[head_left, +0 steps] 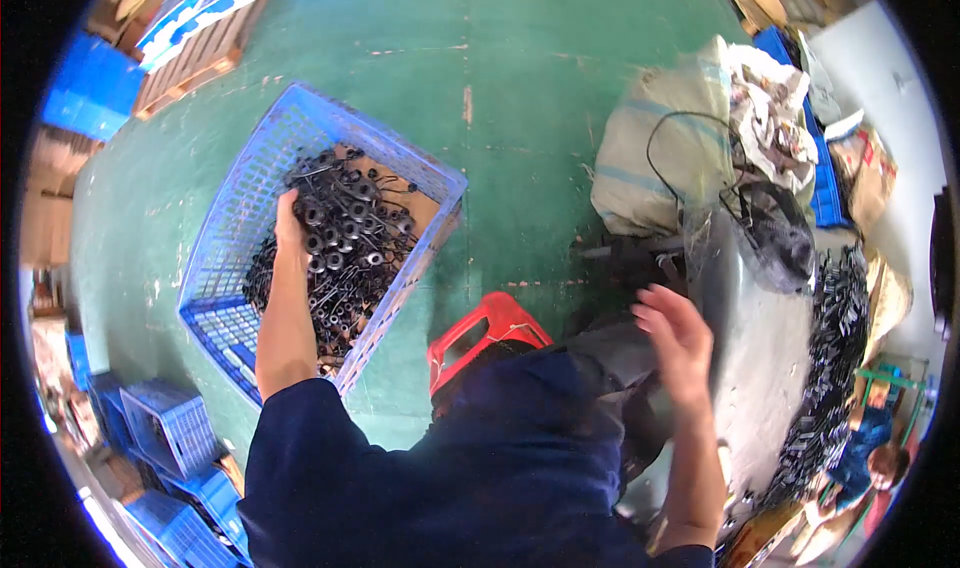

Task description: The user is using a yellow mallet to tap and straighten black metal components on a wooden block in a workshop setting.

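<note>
My left hand (289, 226) reaches into a blue plastic crate (243, 200) on the green floor. It rests on a heap of small black metal parts (345, 238) with ring-shaped ends, fingers buried among them. Whether it grips any part I cannot tell. My right hand (676, 336) hovers open, fingers spread, holding nothing, beside a grey metal tray (765, 358) at my right. A pile of dark metal parts (835, 358) lies along that tray's far side.
A red plastic stool (485, 333) stands under me. A tan sack (660, 153), crumpled cloth and a black cable sit beyond the tray. Blue crates (170, 433) are stacked at lower left, a wooden pallet (195, 58) at upper left.
</note>
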Demonstrator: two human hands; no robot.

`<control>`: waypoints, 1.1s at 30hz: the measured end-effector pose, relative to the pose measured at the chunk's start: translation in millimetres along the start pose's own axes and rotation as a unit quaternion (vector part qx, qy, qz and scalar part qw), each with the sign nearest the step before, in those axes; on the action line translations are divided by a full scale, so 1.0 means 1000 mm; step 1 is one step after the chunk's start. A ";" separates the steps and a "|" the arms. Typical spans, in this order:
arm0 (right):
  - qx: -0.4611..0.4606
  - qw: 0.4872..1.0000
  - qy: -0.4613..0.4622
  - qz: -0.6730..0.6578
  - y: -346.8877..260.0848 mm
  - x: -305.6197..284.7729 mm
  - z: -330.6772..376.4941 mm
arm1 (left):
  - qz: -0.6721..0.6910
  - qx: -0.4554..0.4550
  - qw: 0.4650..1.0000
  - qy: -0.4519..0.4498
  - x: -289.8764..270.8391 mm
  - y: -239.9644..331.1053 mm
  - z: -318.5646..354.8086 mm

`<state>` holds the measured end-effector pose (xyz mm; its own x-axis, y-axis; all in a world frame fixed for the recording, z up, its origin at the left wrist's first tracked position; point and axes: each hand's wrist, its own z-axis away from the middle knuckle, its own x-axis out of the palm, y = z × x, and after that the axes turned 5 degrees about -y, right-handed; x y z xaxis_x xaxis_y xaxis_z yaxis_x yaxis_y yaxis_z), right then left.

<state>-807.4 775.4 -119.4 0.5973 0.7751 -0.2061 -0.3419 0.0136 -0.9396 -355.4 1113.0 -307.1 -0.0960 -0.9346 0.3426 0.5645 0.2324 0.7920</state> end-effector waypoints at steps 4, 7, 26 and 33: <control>0.067 0.972 0.223 0.040 0.025 -0.078 0.079 | -0.040 -0.025 0.996 0.082 0.040 -0.050 -0.052; 0.008 0.952 0.301 0.060 0.042 -0.106 0.115 | -0.078 -0.138 0.987 0.012 -0.023 -0.074 -0.071; 0.351 0.674 0.610 0.226 0.155 -0.094 0.400 | -0.143 0.157 0.522 -0.826 0.423 -0.212 0.402; 0.016 0.721 0.578 -0.381 0.152 -0.083 0.430 | -0.202 0.079 0.361 -0.907 0.527 -0.285 0.579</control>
<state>-1220.9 985.4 -127.5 0.8200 -0.5102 0.2596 0.4002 0.1867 -0.8972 -1041.1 710.3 -59.8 -0.6043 0.7801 -0.1621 0.1650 0.3215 0.9324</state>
